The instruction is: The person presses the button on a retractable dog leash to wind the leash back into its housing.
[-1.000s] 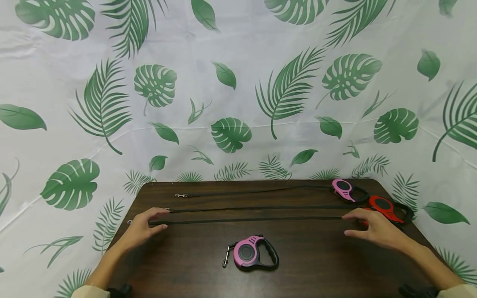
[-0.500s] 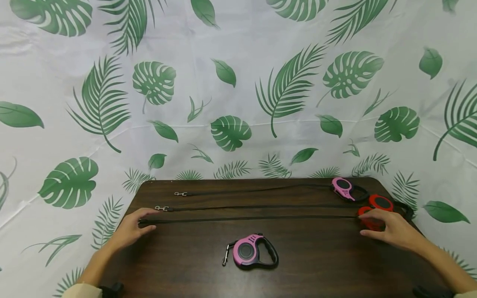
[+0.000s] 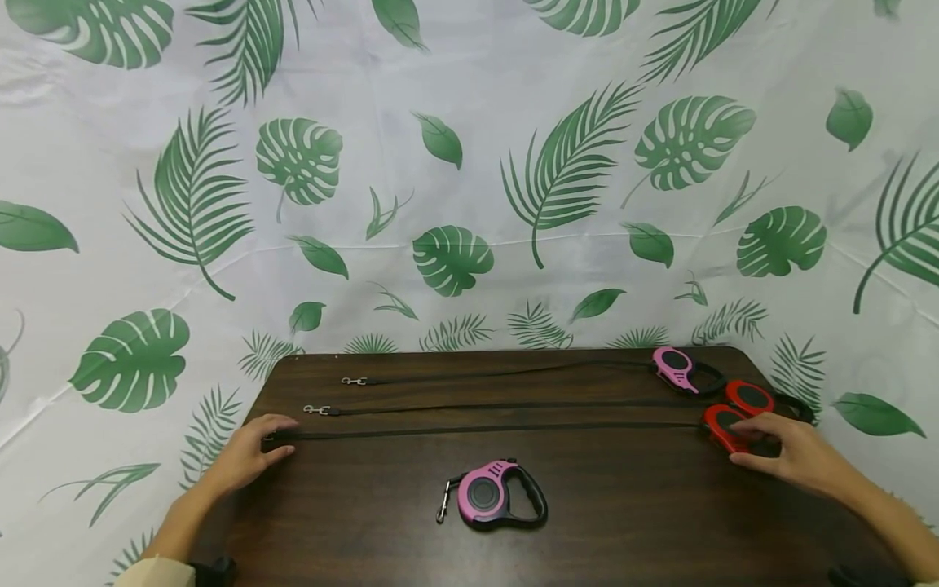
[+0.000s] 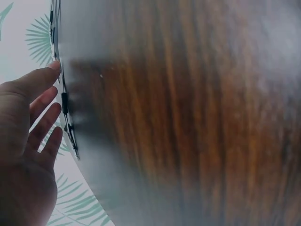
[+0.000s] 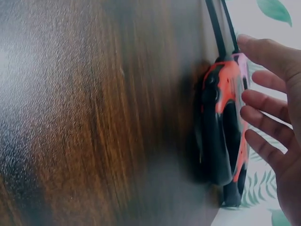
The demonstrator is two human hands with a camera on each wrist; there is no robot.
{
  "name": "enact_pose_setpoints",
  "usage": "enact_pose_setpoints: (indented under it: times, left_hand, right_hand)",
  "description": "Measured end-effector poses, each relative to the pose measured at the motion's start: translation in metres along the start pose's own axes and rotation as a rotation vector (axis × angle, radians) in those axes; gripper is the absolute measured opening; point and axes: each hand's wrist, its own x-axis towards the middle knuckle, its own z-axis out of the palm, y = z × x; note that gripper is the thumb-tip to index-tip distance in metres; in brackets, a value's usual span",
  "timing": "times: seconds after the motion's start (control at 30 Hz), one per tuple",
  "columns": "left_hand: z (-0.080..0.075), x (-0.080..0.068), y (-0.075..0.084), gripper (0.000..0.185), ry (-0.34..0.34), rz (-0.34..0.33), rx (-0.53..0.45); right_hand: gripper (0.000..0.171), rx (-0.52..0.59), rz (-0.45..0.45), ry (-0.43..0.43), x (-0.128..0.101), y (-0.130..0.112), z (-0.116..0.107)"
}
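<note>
My left hand (image 3: 253,452) hovers at the table's left edge, over the end of the nearest black leash cord (image 3: 469,430), and largely hides its clip. In the left wrist view the fingers of this hand (image 4: 35,117) are loosely bent and hold nothing. My right hand (image 3: 792,456) is over the nearer red retractable dog leash (image 3: 720,424), covering part of its handle. The right wrist view shows this hand (image 5: 282,94) with spread fingers beside the red leash (image 5: 227,80), gripping nothing. Both nearby cords lie stretched straight across the table.
Another red leash (image 3: 748,397) and a pink leash (image 3: 672,368) lie farther back on the right, their cords ending in metal clips (image 3: 317,410) on the left. A second pink leash (image 3: 484,493), wound in, lies front centre on the brown table (image 3: 623,522). Leaf-print cloth hangs behind.
My hands have moved apart, left hand to the left and right hand to the right. The middle cord's clip and more of the nearer red leash now show. The leashes look unmoved.
</note>
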Motion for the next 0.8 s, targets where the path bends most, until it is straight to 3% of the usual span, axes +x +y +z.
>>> enact_pose_setpoints:
  times: [0.23,0.8]
  left_hand:
    - [0.002,-0.004,-0.006,0.04,-0.015,-0.023,0.021]
    - [0.0,-0.002,-0.01,0.028,-0.055,-0.049,0.035]
  right_hand:
    - [0.05,-0.031,0.008,0.013,-0.008,0.007,0.003]
    - [0.057,0.015,0.02,0.03,-0.022,0.02,0.015]
